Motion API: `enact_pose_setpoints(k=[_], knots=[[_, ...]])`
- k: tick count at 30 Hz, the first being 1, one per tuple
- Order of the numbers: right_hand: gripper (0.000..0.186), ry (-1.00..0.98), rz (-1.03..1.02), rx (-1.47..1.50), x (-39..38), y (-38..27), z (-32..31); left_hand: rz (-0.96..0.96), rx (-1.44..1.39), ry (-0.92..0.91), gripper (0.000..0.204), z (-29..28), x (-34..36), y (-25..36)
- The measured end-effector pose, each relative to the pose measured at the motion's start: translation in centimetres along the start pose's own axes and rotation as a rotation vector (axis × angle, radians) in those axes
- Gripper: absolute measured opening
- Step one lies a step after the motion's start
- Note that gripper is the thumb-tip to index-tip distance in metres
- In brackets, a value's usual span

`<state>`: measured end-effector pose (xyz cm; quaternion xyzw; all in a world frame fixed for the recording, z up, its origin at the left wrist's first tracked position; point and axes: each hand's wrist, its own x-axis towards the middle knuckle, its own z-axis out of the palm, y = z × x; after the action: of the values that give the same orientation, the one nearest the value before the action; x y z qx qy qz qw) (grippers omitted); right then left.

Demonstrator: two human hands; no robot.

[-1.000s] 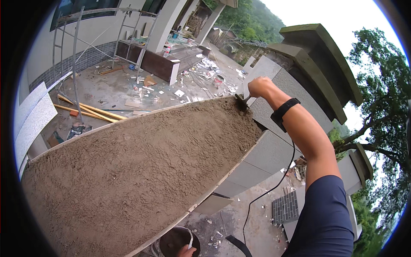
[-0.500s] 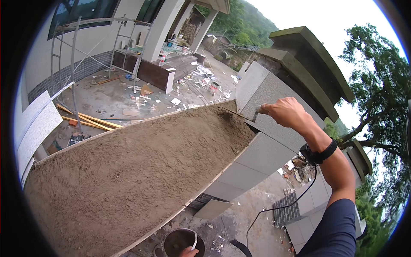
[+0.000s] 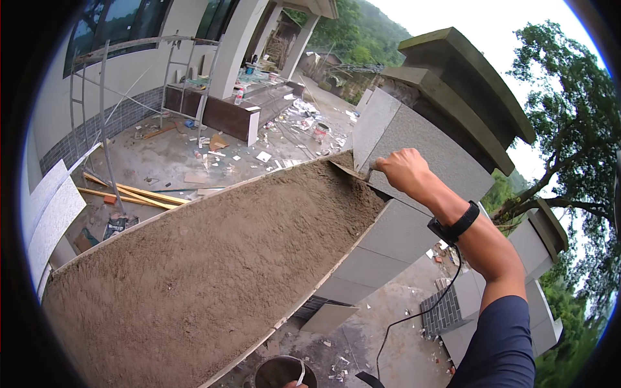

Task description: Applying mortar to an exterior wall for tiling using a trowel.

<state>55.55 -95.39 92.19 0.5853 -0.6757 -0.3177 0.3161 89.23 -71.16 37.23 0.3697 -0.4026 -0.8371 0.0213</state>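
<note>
In the head view, the right hand (image 3: 404, 169) is reaching in beside the pillar (image 3: 427, 152), its fingers closing firmly round the handle of the trowel (image 3: 350, 171). The blade is lying at the foot of the pillar, low over the end of the mortar (image 3: 207, 246); whether its whole edge is biting in, I can't fairly say from this angle. The mortar is stretching away to the pillar's left and toward the person, looking fairly even in the middle and rougher and darker near the blade.

The left hand (image 3: 294, 385) is barely showing at the lower edge, well apart from the pillar on its near side. It is sitting by the bucket (image 3: 275, 366) and a pale strip (image 3: 302, 370); I cannot tell how far its fingers are opening or whether they are holding the strip.

A loose tile (image 3: 328, 318) is leaning below and left of the pillar, and planks (image 3: 132, 194) are lying well off to its left.

The step in hand is probably working mortar into the corner against the pillar. The next move seems to be calling for a low, steady blade, levelling that end without scraping the pillar's face.
</note>
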Motion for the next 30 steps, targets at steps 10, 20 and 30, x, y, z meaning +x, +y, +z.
enact_pose_setpoints(k=[10,20,30], knots=[[0.035,-0.058,-0.034,-0.006,2.2,0.0,-1.2,-0.01,-0.03,0.006,0.017,0.0,-0.7,1.9],[0.021,-0.174,0.041,-0.003,7.3,-1.0,-0.8,0.033,-0.109,0.002,0.016,-0.4,-1.2,3.0],[0.027,-0.252,0.298,0.006,14.1,1.3,2.3,0.04,-0.098,0.021,0.018,-1.1,0.6,1.7]])
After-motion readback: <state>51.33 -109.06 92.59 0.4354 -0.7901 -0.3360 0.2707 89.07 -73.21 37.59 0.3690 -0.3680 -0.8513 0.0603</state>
